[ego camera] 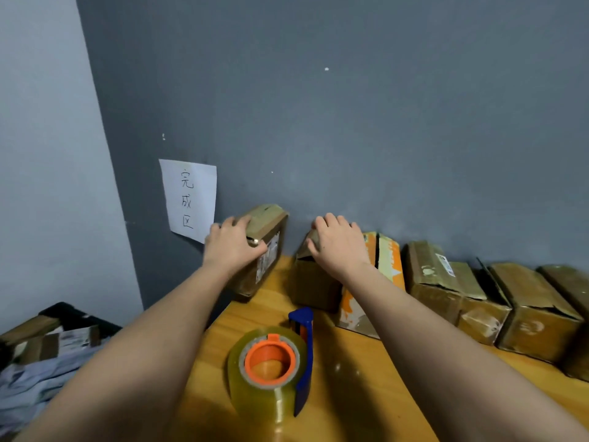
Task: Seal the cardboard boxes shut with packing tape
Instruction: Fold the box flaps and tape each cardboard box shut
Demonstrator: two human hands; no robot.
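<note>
My left hand [234, 242] grips the top of a small cardboard box [266, 250] that stands tilted on its edge against the dark wall, a label on its side. My right hand [338, 242] lies over the top of another brown box [314, 285] a little to the right, fingers curled round its far edge. Between my forearms, near the front of the wooden table [366, 393], sits a roll of clear packing tape [267, 371] on a blue dispenser with an orange core, untouched by either hand.
A row of several worn cardboard boxes [446, 282] runs along the wall to the right, the nearest one orange and white [382, 269]. A white paper sign [189, 199] hangs on the wall. Left of the table lie flattened boxes and cloth [47, 355].
</note>
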